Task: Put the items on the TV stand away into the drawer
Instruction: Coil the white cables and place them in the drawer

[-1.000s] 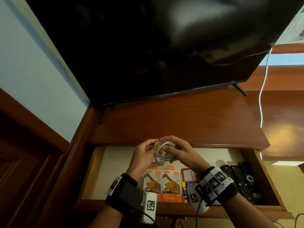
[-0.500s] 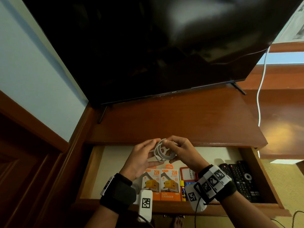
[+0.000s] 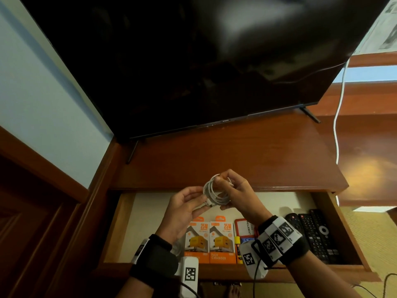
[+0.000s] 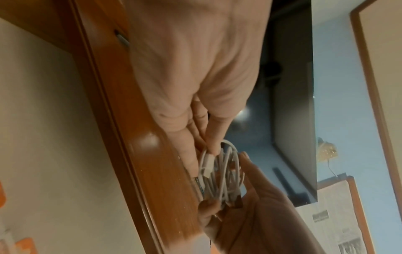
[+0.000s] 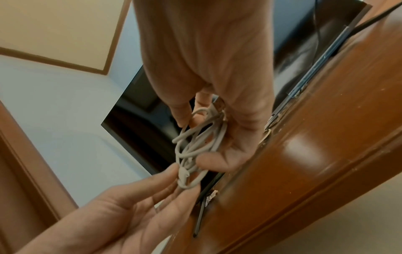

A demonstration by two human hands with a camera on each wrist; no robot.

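Both hands meet just above the front edge of the TV stand [image 3: 236,160], and between them hangs a coiled white cable [image 3: 216,193]. The right hand [image 3: 238,194] has its fingers and thumb curled round the top of the coil, pinching the loops together. The left hand [image 3: 184,208] sits lower and to the left, fingers nearly straight and loosely spread, its fingertips touching the bottom of the coil where a white plug end shows. From the left wrist view, the cable [image 4: 219,171] bunches in several loops between the two hands, with the plug lying against the left fingertips [image 4: 214,146]. The right wrist view shows the same bundle [image 5: 195,147] dangling from the right hand's pinch, the left fingers [image 5: 165,178] reaching up under it.

The coil hangs in the air over the back of the open drawer [image 3: 120,222], not resting on anything. Down in the drawer, near its front, two orange charger boxes [image 3: 211,241] stand side by side, touching. Just to their right lies a red-framed card [image 3: 245,227], partly hidden by the right wrist. Farther right, black remote controls [image 3: 318,233] lie together against the drawer's right wall. Behind it all, the dark TV [image 3: 193,61] stands on the worktop, and a white cord [image 3: 338,117] trails down at the right.
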